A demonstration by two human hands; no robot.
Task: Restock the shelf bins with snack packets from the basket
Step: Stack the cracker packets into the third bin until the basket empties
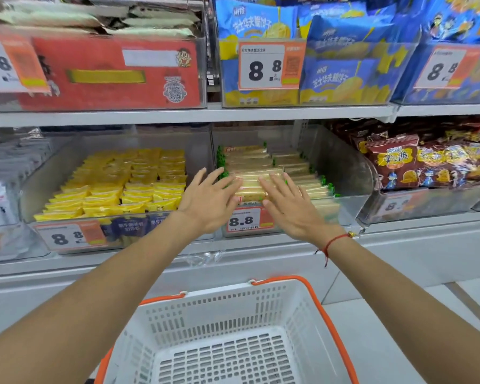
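Note:
A white plastic basket (233,322) with orange handles stands below me, and no packets show inside it. On the lower shelf a clear bin (341,159) holds rows of pale, green-edged snack packets (250,184). My left hand (208,202) reaches over the bin's front edge with fingers spread and straight, holding nothing. My right hand (288,206), with a red string on its wrist, lies flat beside it, fingertips on the front packets.
Left of that bin, another clear bin holds yellow packets (117,184). Brown snack bags (416,162) fill the bin on the right. The upper shelf carries a red carton (108,70) and blue biscuit bags (344,65). Price tags (247,220) hang on the bin fronts.

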